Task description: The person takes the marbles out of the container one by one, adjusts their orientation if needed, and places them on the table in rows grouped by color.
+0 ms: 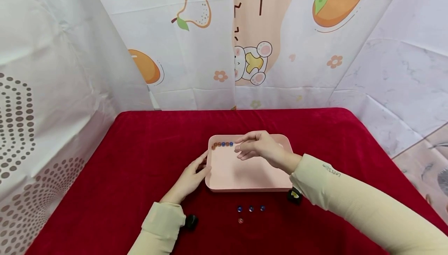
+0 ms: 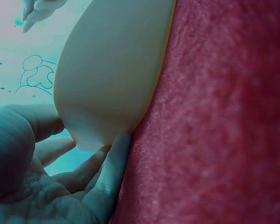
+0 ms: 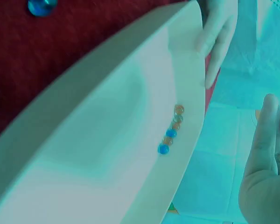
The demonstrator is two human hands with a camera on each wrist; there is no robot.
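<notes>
A pink tray (image 1: 245, 173) is seen at the centre of a red cloth (image 1: 122, 150) covering the table. A short row of small beads (image 1: 222, 144), brown and blue alternating, is laid along the tray's far wall, at about 11 o'clock within the tray. In the right wrist view the same row (image 3: 171, 130) is shown close against the rim, six beads touching end to end.

The left hand (image 1: 190, 177) is rested at the tray's 9 o'clock edge, fingers straight and close together, tips touching the rim. This is confirmed in the left wrist view, where the fingers (image 2: 109, 175) are pressed against the tray's outer corner (image 2: 112, 79) and nothing is gripped.

The right hand (image 1: 257, 148) is held over the tray's far half, at about 12 o'clock, just right of the bead row. Its fingers are loosely extended leftward, slightly apart. Whether a bead is pinched at the fingertips cannot be told from these views. In the right wrist view the fingers (image 3: 266, 154) are shown relaxed, with nothing visible in them.

On the cloth at 6 o'clock from the tray, three blue beads (image 1: 251, 208) are lined up, with one pale reddish bead (image 1: 240, 220) just nearer. A patterned curtain (image 1: 252, 33) is hung behind the table.
</notes>
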